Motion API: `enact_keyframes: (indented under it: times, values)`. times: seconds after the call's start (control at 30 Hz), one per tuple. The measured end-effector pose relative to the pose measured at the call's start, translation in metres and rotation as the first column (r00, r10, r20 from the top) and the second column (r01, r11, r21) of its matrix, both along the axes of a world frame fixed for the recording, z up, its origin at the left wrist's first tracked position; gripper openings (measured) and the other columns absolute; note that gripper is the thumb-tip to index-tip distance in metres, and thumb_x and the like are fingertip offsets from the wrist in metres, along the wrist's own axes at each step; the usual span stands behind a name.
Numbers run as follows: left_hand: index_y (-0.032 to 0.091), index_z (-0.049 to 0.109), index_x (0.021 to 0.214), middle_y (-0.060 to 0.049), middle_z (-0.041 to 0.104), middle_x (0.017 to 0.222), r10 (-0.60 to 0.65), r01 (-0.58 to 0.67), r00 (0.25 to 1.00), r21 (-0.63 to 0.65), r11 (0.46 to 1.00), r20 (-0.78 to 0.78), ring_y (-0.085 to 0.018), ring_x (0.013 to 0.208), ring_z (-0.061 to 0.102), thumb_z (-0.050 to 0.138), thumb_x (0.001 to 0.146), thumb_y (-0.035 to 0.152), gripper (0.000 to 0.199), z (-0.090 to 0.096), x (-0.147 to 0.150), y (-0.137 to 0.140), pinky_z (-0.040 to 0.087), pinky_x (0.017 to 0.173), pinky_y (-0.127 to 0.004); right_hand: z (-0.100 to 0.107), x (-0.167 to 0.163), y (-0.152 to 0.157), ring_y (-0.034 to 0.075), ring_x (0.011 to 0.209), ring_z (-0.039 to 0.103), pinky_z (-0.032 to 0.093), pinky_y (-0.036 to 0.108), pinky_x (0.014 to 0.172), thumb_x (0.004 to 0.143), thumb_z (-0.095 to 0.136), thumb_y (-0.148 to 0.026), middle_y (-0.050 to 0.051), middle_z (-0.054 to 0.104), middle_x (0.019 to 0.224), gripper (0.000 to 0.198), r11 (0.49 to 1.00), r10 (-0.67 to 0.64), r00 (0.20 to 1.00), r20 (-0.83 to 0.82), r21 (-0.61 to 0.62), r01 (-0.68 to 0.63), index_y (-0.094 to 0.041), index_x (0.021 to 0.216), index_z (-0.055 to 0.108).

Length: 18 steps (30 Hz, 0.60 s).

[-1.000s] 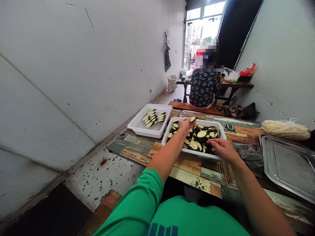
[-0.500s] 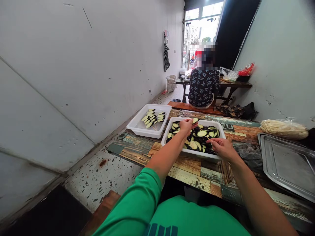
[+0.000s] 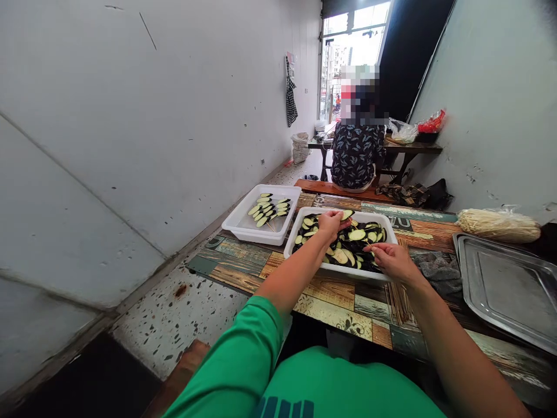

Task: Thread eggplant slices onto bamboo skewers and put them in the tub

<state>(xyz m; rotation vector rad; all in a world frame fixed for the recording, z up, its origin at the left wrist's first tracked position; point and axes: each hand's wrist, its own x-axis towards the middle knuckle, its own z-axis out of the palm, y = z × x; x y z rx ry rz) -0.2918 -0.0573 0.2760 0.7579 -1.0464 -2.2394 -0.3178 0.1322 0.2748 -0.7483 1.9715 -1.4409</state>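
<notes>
Reaching forward and inward over the counter (image 3: 328,293) with both arms, forearms converging above the nearer white tub (image 3: 290,249). Left arm nearly straight, green sleeve (image 3: 261,316) ending partway along the forearm, left hand (image 3: 331,224) above the tub's far half, fingers bent and pinching one eggplant slice (image 3: 347,215). Right forearm bare, slanting up from the lower right, right hand (image 3: 391,259) above the tub's right near part, lower than the left; thumb and fingers closed on one thin skewer (image 3: 368,245) aimed toward the slice. Impossible to tell whether already piercing it.

Counting containers: two white plastic tubs, side by side. In the nearer, a heap of loose eggplant slices (image 3: 342,255), dark-skinned and pale-fleshed, too overlapped to count. In the left tub (image 3: 248,233), around a dozen skewered slices (image 3: 262,213), partly overlapping, with stick ends pointing toward the near right.

Right of the nearer tub, one bundle of bare skewers (image 3: 399,305), too dense to number, beside one crumpled gray bundle (image 3: 439,276). Farther right, at least two stacked metal trays (image 3: 513,290); just behind, one clear bag of pale, thin strands (image 3: 498,225). Beyond the counter, one seated co-worker (image 3: 354,154), back turned, in a dark leaf-patterned shirt.
</notes>
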Motion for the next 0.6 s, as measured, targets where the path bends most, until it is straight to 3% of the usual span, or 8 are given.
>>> enact_keyframes:
  times: [0.17, 0.33, 0.47, 0.53, 0.6]
  values:
    - [0.013, 0.053, 0.072, -0.002, 0.062, 0.066, -0.073, 0.073, 0.997, -0.005, 0.997, 0.006, -0.015, 0.064, 0.07, 0.069, 0.081, 0.008, 0.019, 0.0, 0.001, 0.006, 0.059, 0.078, -0.034, -0.009, -0.005, 0.0, 0.005, 0.037, 0.02, 0.013, 0.022, 0.04, 0.066, 0.061, -0.057, -0.01, 0.031, 0.043, 0.059, 1.0, 0.007, 1.0, -0.022, -0.028, -0.007, -0.008, 0.098, 0.069]
    - [0.014, 0.056, 0.067, 0.001, 0.061, 0.06, -0.217, 0.232, 0.965, -0.094, 0.968, 0.149, -0.011, 0.055, 0.062, 0.073, 0.077, 0.01, 0.019, 0.0, 0.003, 0.014, 0.057, 0.068, -0.029, -0.016, -0.005, -0.003, 0.005, 0.036, 0.022, 0.013, 0.023, 0.041, 0.066, 0.063, -0.059, -0.011, 0.032, 0.044, 0.061, 0.995, -0.054, 0.998, 0.026, -0.087, 0.057, -0.009, 0.099, 0.067]
    - [0.014, 0.064, 0.075, -0.001, 0.064, 0.064, -0.24, 0.257, 0.962, -0.136, 0.957, 0.133, -0.01, 0.055, 0.06, 0.069, 0.079, 0.014, 0.006, 0.001, 0.001, 0.012, 0.056, 0.071, -0.029, -0.015, -0.003, -0.005, 0.005, 0.036, 0.023, 0.013, 0.023, 0.04, 0.066, 0.065, -0.056, -0.011, 0.032, 0.045, 0.053, 0.977, -0.125, 0.991, 0.047, -0.166, 0.131, -0.011, 0.094, 0.064]
    - [0.016, 0.068, 0.08, -0.003, 0.067, 0.071, -0.171, 0.19, 0.981, -0.242, 0.952, 0.096, -0.012, 0.062, 0.063, 0.065, 0.083, 0.017, 0.005, 0.0, 0.0, 0.01, 0.055, 0.077, -0.03, -0.014, -0.001, -0.005, 0.005, 0.036, 0.023, 0.013, 0.023, 0.039, 0.068, 0.064, -0.055, -0.011, 0.032, 0.045, 0.047, 0.961, -0.15, 0.987, 0.064, -0.226, 0.161, -0.014, 0.091, 0.062]
    - [0.019, 0.07, 0.077, -0.003, 0.068, 0.074, -0.114, 0.16, 0.985, -0.447, 0.88, 0.13, -0.016, 0.075, 0.066, 0.066, 0.081, 0.016, 0.006, -0.003, 0.001, 0.008, 0.052, 0.086, -0.03, -0.013, -0.001, -0.005, 0.005, 0.035, 0.022, 0.013, 0.023, 0.039, 0.071, 0.063, -0.054, -0.011, 0.03, 0.045, 0.042, 0.938, -0.181, 0.979, 0.09, -0.284, 0.2, -0.016, 0.089, 0.06]
